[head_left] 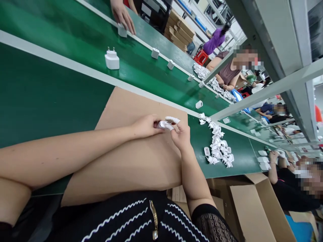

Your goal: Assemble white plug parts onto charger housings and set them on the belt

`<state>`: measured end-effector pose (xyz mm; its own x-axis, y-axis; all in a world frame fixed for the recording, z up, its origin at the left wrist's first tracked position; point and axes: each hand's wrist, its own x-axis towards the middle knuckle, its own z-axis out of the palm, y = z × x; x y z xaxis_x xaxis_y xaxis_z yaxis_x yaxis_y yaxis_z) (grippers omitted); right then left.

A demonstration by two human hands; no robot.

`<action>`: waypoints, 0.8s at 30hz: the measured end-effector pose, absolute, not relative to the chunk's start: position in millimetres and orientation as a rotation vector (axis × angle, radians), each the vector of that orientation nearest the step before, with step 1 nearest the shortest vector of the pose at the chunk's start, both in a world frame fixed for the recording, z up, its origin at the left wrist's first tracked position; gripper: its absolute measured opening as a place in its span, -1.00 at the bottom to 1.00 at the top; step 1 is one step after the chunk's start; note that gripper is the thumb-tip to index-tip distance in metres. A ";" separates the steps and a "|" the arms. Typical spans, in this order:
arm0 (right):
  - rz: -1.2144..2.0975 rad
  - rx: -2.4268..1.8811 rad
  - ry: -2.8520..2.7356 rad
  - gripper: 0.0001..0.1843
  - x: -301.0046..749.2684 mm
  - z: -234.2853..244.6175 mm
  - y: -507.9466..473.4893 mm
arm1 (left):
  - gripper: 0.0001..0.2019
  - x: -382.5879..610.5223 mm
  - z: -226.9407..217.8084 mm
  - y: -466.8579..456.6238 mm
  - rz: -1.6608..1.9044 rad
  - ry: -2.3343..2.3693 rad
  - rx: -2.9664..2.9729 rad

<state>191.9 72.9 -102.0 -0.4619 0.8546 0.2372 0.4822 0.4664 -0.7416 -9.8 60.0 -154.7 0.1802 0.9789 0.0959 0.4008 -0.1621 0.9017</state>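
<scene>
A small white charger (161,124), partly hidden by fingers, is held between my two hands above a flat cardboard sheet (151,161). My left hand (146,126) is closed around its left end. From the right, my right hand (182,135) pinches it with thumb and forefinger, both wearing white finger covers. To the right of the cardboard, a pile of white plug chargers (219,144) lies on the green bench top (242,156).
Beyond a pale rail, a green conveyor belt (83,47) carries spaced-out chargers, including a larger plug charger (112,60). A co-worker's hand (122,15) touches one. Metal frame bars (262,90) cross at right. An open cardboard box (252,208) stands below the bench; several people sit along the line.
</scene>
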 end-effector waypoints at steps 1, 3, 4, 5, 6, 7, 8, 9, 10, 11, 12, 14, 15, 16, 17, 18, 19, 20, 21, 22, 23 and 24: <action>0.746 -1.096 -2.185 -0.53 191.3 -101.7 72.9 | -0.62 -10.0 -154.9 60.1 0.966 1.305 1.696; 0.630 -1.077 -2.292 -0.45 190.2 -101.9 74.5 | -0.61 -10.4 -154.6 60.3 0.978 1.277 1.702; 0.579 -1.066 -2.334 -0.42 189.5 -101.9 75.3 | -0.61 -10.5 -154.2 60.4 0.975 1.268 1.702; 0.535 -1.059 -2.370 -0.40 188.6 -101.7 75.6 | -0.61 -10.7 -153.7 60.5 0.971 1.260 1.699; 0.495 -1.058 -2.395 -0.38 187.4 -101.3 75.4 | -0.60 -10.8 -153.2 60.8 0.967 1.252 1.694; 0.460 -1.065 -2.410 -0.38 186.1 -100.7 74.5 | -0.60 -10.9 -152.6 61.1 0.968 1.246 1.689; 0.430 -1.076 -2.419 -0.37 184.7 -100.0 73.1 | -0.61 -11.1 -152.0 61.4 0.971 1.239 1.686; 0.410 -1.088 -2.423 -0.37 183.5 -99.4 71.5 | -0.62 -11.2 -151.6 61.8 0.974 1.235 1.686; 0.397 -1.094 -2.425 -0.37 182.5 -98.9 69.9 | -0.62 -11.3 -151.2 62.1 0.976 1.233 1.688; 0.390 -1.093 -2.423 -0.38 181.9 -98.6 68.5 | -0.62 -11.4 -150.9 62.3 0.975 1.236 1.690; 0.393 -1.085 -2.417 -0.39 181.8 -98.5 67.6 | -0.61 -11.5 -150.8 62.5 0.973 1.243 1.692; 0.426 -1.071 -2.376 -0.43 182.7 -99.3 67.4 | -0.60 -11.6 -150.6 62.3 0.971 1.258 1.693; 0.450 -1.074 -2.337 -0.44 183.5 -100.0 68.1 | -0.61 -11.7 -150.7 62.2 0.970 1.265 1.694; 0.479 -1.083 -2.296 -0.46 184.5 -100.7 69.1 | -0.61 -11.8 -150.8 62.1 0.968 1.271 1.696; 0.507 -1.095 -2.258 -0.47 185.3 -101.3 70.2 | -0.62 -11.9 -150.9 62.0 0.966 1.276 1.701; 0.532 -1.107 -2.234 -0.47 185.9 -101.8 71.4 | -0.63 -11.9 -151.2 62.1 0.966 1.279 1.706; 0.549 -1.112 -2.228 -0.47 186.1 -102.0 72.4 | -0.63 -11.9 -151.5 62.3 0.967 1.279 1.712; 0.556 -1.111 -2.243 -0.46 185.9 -102.0 73.2 | -0.63 -11.9 -151.8 62.5 0.969 1.279 1.716; 0.551 -1.106 -2.273 -0.46 185.3 -101.8 73.7 | -0.62 -11.8 -152.1 62.7 0.972 1.279 1.719; 0.531 -1.098 -2.311 -0.45 184.3 -101.4 73.9 | -0.62 -11.7 -152.3 62.8 0.974 1.279 1.718; 0.500 -1.091 -2.353 -0.44 183.1 -100.8 73.9 | -0.62 -11.7 -152.4 62.9 0.976 1.283 1.715; 0.465 -1.091 -2.394 -0.44 181.6 -100.0 73.8 | -0.61 -11.6 -152.3 62.8 0.976 1.291 1.708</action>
<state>181.6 73.8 -100.0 -0.5762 0.7708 0.2718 0.6132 0.6275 -0.4798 -11.6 62.8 -152.3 0.1934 0.9733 0.1239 0.3845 -0.1914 0.9031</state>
